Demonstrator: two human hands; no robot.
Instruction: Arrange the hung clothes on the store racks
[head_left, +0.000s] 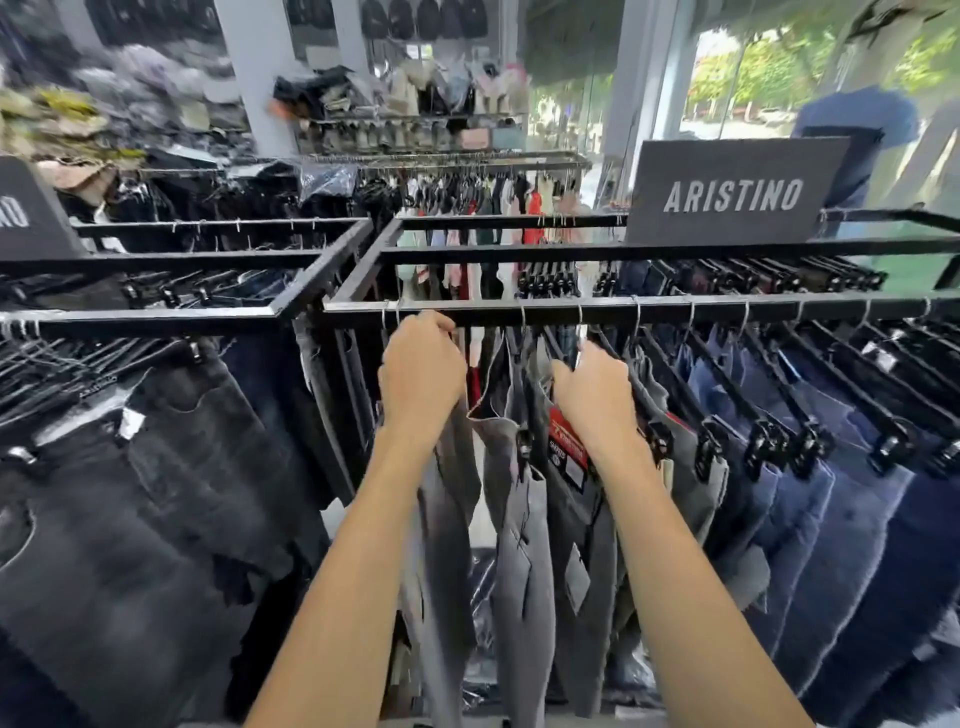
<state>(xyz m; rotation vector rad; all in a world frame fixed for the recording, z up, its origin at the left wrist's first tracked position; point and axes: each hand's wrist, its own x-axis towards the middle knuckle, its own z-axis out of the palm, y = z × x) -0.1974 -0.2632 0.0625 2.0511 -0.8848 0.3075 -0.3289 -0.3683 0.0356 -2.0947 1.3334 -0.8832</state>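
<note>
Head view is showing the left hand (422, 375) and right hand (597, 397) gripping hangers flanking the grey trousers (522, 545), frame centre, hanging straight down from the rail (675, 306).

I read "ARISTINO" in pale capitals on the dark sign board (735, 193) that stood on top of the rack's black rail (675, 255). At the left edge, another dark board (23, 215) showed only the tail end of a word, something like "O", so I could not read it whole. A red tag (567, 447) hung on the grey jeans (524, 561) just beside my right hand (597, 400); it carried white print, but the letters were too small and blurred for me to make out. A hanger (98, 392) on the left bore tiny lettering I could not read either.
</note>
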